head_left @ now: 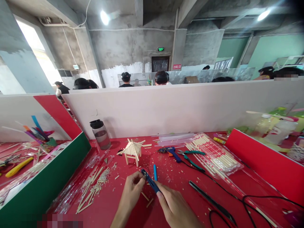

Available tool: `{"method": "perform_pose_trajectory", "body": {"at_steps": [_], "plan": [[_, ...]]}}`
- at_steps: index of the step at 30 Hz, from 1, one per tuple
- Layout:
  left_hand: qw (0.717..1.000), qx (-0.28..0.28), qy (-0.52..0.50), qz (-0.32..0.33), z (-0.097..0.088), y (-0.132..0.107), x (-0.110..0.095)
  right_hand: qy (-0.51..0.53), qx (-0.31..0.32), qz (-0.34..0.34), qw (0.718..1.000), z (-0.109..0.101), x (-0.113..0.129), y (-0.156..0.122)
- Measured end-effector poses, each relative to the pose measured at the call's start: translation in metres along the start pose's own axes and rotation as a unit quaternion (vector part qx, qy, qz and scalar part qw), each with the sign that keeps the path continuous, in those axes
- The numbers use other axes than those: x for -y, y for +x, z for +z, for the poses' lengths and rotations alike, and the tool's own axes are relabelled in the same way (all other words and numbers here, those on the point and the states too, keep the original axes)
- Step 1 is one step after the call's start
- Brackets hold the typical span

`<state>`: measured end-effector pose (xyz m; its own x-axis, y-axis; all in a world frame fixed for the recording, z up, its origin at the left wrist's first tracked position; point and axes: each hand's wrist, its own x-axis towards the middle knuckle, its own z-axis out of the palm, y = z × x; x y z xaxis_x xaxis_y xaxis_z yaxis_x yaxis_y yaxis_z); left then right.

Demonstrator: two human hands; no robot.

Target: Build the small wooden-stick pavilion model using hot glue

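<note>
My right hand (174, 202) grips a slim dark blue handheld tool (151, 181), its exact kind unclear, which slants up and left. At the tool's far end, my left hand (133, 186) is closed in a pinch; whatever sits between its fingertips is too small or hidden to name. Just behind the hands stands a small pavilion model (132, 152) of thin wooden sticks, with a pitched roof on legs. A light blue pen-like stick (155, 172) lies beside the tool. Short wooden stick pieces (147, 200) rest on the red table between my hands.
A blue glue gun (171, 153), green-handled pliers (193, 156) and bundled sticks (213, 153) lie at right, near a black long tool (211, 201) and cable. Left are cut sticks (91, 196) and a water bottle (101, 134). White, green and red partitions surround the table.
</note>
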<state>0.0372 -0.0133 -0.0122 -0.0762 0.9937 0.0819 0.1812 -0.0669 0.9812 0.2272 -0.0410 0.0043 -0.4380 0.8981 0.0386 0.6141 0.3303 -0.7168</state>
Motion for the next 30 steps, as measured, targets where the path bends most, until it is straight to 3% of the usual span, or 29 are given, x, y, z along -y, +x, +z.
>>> {"method": "perform_pose_trajectory", "body": {"at_steps": [30], "plan": [[0.998, 0.001, 0.058, 0.040, -0.002, -0.003, 0.002, 0.027, 0.006, 0.013, 1.000, 0.018, -0.006, 0.002]]}}
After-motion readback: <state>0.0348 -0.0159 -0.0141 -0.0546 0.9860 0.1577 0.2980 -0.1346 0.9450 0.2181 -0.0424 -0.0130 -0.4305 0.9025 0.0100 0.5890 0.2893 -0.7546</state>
